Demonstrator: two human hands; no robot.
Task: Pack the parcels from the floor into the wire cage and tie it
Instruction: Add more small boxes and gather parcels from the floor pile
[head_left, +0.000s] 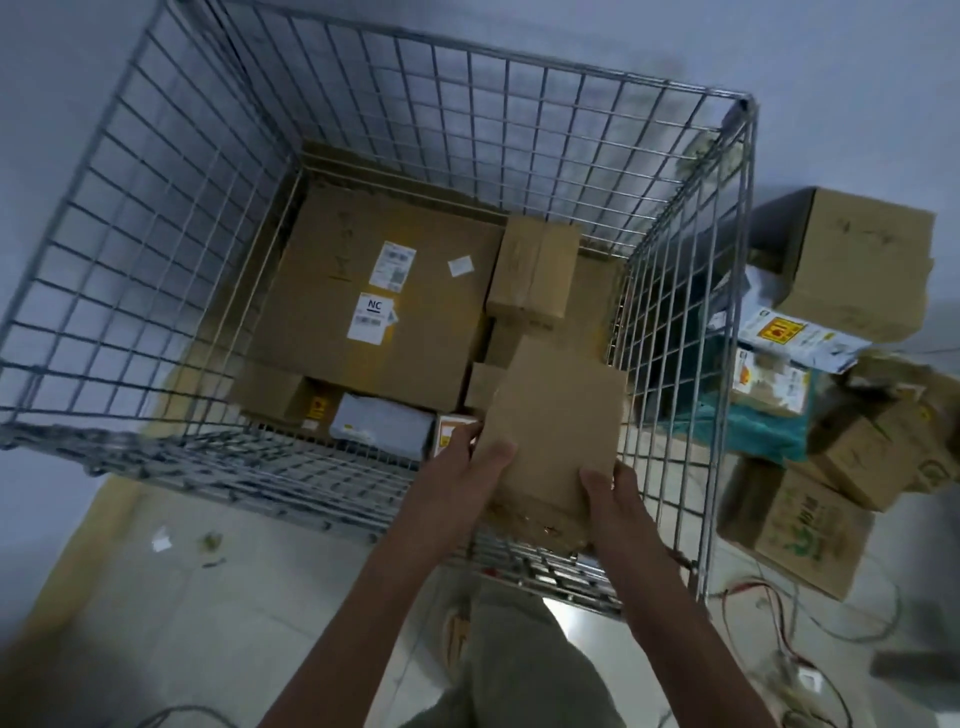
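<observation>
Over the near right corner of the wire cage (748, 218), plain brown parcel (553, 421) pinched between left hand (475, 462) and right hand (613, 491), tilted, liable to slip and jam against stacked boxes (532, 273) below.

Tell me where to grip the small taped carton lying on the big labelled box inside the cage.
Grip the small taped carton across its two long side faces, coming straight down from above. Its top is exposed and it sits proud of the big labelled box; the wire cage walls block any sideways approach.
</observation>
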